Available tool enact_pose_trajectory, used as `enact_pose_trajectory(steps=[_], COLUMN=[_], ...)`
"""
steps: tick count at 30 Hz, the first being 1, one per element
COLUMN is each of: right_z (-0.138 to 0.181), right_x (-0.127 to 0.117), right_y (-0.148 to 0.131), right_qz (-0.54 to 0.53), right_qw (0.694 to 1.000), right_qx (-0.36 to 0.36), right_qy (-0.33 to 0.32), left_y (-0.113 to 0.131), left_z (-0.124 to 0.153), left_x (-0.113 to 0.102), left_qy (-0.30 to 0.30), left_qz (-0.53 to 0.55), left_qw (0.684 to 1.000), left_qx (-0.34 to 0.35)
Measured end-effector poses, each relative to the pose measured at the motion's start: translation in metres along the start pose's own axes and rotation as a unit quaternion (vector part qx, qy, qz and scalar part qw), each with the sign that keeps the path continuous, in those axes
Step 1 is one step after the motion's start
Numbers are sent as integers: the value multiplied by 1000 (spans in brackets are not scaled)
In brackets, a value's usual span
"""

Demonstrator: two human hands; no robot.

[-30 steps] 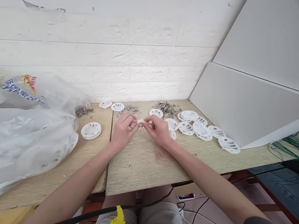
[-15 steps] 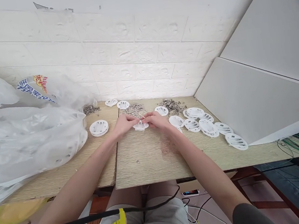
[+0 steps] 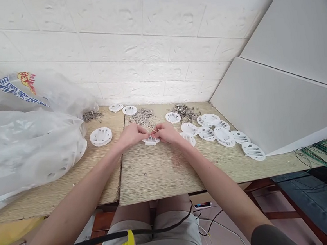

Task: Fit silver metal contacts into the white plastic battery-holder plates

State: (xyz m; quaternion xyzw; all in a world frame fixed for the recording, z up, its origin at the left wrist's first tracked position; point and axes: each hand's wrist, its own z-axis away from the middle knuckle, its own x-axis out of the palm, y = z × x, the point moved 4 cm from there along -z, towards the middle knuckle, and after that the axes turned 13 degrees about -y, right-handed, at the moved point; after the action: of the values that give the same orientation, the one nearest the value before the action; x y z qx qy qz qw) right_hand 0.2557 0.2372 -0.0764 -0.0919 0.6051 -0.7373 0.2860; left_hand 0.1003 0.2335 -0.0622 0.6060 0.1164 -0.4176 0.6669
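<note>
A round white plastic disc (image 3: 151, 141) with slots lies on the wooden table between my two hands. My left hand (image 3: 134, 135) is closed at the disc's left edge, its thumb and finger pinched on it. Over the right side of the disc, my right hand (image 3: 166, 133) is closed around a thin pale wooden stick (image 3: 152, 129), which points up and left. The fingertips of both hands almost meet above the disc and cover part of it. Just behind them spreads a pile of small metal pieces (image 3: 143, 117).
More slotted discs (image 3: 223, 136) overlap on the right, near a grey-white panel (image 3: 291, 108). A short stack of discs (image 3: 100, 136) stands at left, beside large plastic bags (image 3: 27, 149). Another metal pile (image 3: 185, 112) lies by the wall. A black cable (image 3: 85, 244) crosses in front of me.
The whole view has shifted slightly, so the table things appear a little further left and higher. Both hands stay at the disc, with only small finger movement.
</note>
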Motion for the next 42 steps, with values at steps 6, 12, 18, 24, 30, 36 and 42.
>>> enact_pose_trajectory(steps=[6, 12, 18, 24, 30, 36, 42], right_z=[3, 10, 17, 14, -18, -40, -23], right_x=[2, 8, 7, -10, -6, -2, -13], right_y=[-4, -14, -14, -21, -36, -34, -36], right_qz=[128, 297, 346, 398, 469, 483, 342], right_qw=[990, 946, 928, 907, 871, 865, 918], right_qx=[-37, -128, -132, -94, -100, -89, -149], right_qy=[36, 4, -27, 105, 105, 103, 136], left_y=[8, 21, 21, 19, 18, 18, 14], left_z=[6, 19, 21, 19, 19, 20, 17], left_x=[4, 21, 26, 20, 17, 13, 8], left_qy=[7, 52, 50, 45, 40, 31, 80], left_qz=[-60, -250, -282, -231, -195, -135, -88], left_qw=[998, 967, 958, 972, 980, 990, 992], left_qx=[-16, 2, 7, 16, 16, 27, 52])
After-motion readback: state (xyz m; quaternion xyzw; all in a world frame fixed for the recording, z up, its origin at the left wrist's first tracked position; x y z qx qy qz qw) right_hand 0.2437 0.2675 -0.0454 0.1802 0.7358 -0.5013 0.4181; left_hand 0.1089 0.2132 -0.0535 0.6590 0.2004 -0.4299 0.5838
